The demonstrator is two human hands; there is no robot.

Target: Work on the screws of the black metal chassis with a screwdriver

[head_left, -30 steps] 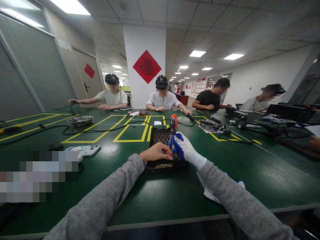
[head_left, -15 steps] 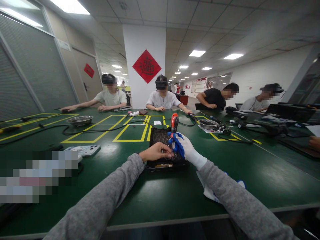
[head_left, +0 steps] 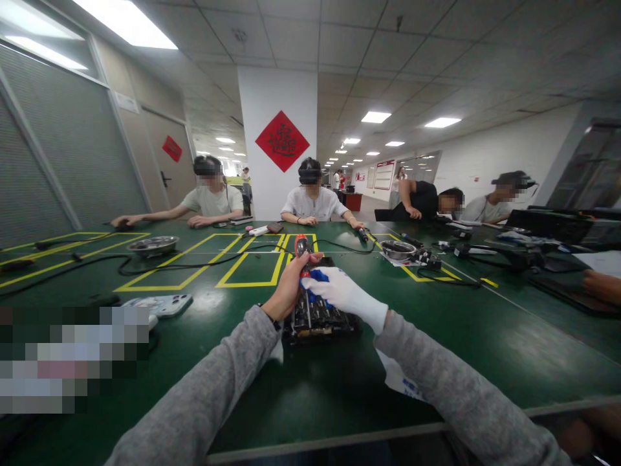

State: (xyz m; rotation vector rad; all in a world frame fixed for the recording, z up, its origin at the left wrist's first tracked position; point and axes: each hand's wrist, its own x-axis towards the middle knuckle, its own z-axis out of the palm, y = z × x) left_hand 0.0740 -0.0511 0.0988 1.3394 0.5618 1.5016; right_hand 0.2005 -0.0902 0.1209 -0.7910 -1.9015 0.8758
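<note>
A screwdriver [head_left: 301, 244] with a red and black handle stands nearly upright over a black case [head_left: 320, 333]. My left hand [head_left: 290, 285], bare, is closed around the upper part of its handle. Just below, my right hand [head_left: 339, 291], in a white glove with blue on the fingers, grips it near the bottom of the handle. The metal shaft runs down into the case; its tip cannot be made out. Dark parts fill the case's inside, and a tan strip shows along its near edge. My hands hide part of its far side.
A white and blue cloth item [head_left: 402, 382] lies beneath my right forearm. A phone [head_left: 167, 304] is on the left. Two metal bowls [head_left: 152, 246] stand further off, with black cables [head_left: 204, 265] across the green table [head_left: 233, 388]. Several people sit opposite.
My left hand has risen from inside the case to the screwdriver's handle. The screwdriver and my right hand have shifted left, and the view has tilted slightly up.
</note>
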